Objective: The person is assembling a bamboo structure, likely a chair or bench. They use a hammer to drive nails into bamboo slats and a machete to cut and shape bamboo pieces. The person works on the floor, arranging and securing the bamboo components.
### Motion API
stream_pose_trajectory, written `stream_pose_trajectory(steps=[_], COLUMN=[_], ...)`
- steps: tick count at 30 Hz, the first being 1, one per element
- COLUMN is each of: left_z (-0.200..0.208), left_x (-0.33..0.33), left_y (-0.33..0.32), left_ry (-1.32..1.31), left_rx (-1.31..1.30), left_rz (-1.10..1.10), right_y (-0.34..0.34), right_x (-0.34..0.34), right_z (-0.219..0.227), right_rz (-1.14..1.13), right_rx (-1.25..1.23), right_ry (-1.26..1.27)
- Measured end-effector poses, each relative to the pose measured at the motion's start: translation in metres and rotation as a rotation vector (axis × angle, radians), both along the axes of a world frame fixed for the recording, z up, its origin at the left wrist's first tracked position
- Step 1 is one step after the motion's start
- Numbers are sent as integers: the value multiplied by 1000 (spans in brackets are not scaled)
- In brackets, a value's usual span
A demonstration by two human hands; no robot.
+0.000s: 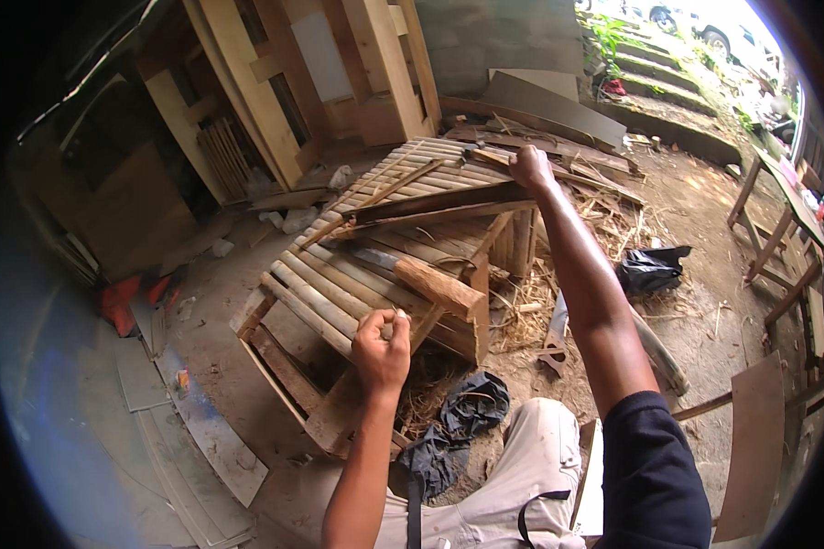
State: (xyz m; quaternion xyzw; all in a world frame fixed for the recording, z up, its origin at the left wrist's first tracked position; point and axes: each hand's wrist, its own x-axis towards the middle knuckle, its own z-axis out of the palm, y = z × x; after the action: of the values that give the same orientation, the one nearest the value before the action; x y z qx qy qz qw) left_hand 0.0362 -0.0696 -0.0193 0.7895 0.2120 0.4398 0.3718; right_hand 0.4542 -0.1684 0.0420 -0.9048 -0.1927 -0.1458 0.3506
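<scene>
My right hand [532,170] is stretched far out and closed in a fist. A hammer [491,157] has its handle running into that fist, its head pointing left above the bamboo. Just beneath the fist ends a long, dark split strip [439,207] that crosses the bamboo-slatted frame [339,291]. My left hand [383,349] is nearer, beside the slat ends, thumb and fingers pinched together; anything between them is too small to name. Close to it, a blade with a thick, rough wooden handle [441,288] lies on the slats.
Black plastic [467,412] lies by my knee, another black bag [655,269] farther right. Shavings [526,311] and a handsaw [556,329] litter the ground. Wooden frames [311,82] stand behind, steps [668,91] rise at the back right, and a wooden table [787,201] is at the right.
</scene>
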Motion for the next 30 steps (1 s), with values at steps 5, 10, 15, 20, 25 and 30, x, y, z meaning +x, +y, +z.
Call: stream_pose_trajectory(steps=[5,10,15,20,25,30], left_z=[3,7,13,17,20,22], left_x=[-3,-5,-3,1,3,-2], left_y=[1,0,0,-1,-2,-2], left_ry=[-117,-196,-148,-78,-189,-176], left_rx=[-288,-421,-361,-297,-401,-471], left_rz=[-3,10,32,90,48,45], right_y=[28,39,47,59,67,62], right_x=[31,54,62,69,49,-44], right_z=[0,-1,-9,-1,36,92], right_rz=[68,86,98,46,57,535], right_rx=[-208,-228,-316,-426,-246,449], right_ry=[47,106,118,2,-2,439])
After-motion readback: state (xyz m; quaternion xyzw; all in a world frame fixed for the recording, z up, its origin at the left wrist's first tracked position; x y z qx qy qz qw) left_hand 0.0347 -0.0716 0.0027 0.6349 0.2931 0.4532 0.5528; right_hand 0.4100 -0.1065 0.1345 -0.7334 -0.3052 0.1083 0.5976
